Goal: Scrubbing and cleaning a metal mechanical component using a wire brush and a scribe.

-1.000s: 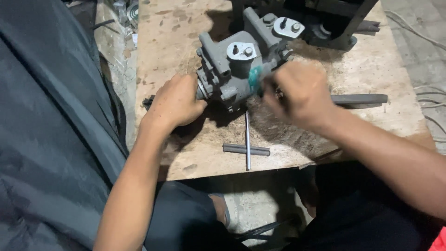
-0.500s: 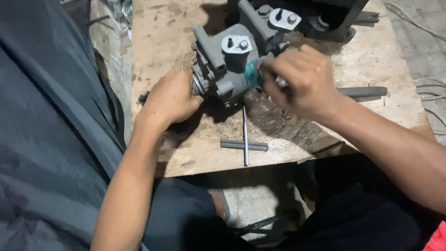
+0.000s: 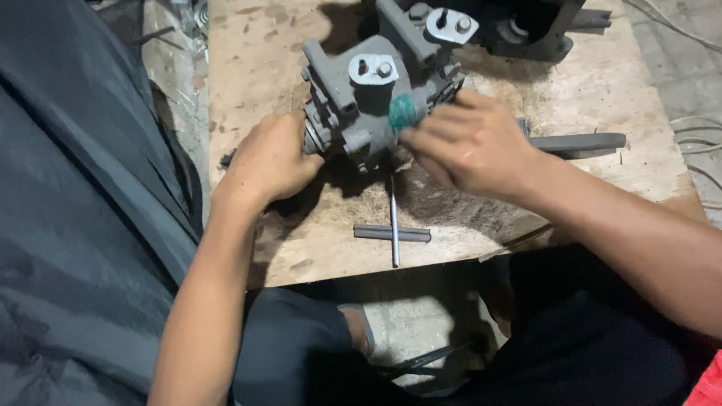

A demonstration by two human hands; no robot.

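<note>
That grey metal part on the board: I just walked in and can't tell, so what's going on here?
A person sits over a stained wooden board and works with bare hands on a grey cast metal assembly. The left hand grips its left end; the right hand presses fingers at a green patch on its side. Two thin metal rods lie crossed on the board below.

We see our left hand (image 3: pixel 272 159) and right hand (image 3: pixel 472 143) bare, without gloves, rings or a watch, both forearms uncovered with no sleeve reaching into view, and below them dark trousers (image 3: pixel 301 353) over our legs and a sandal strap (image 3: pixel 364 329) across one foot.
</note>
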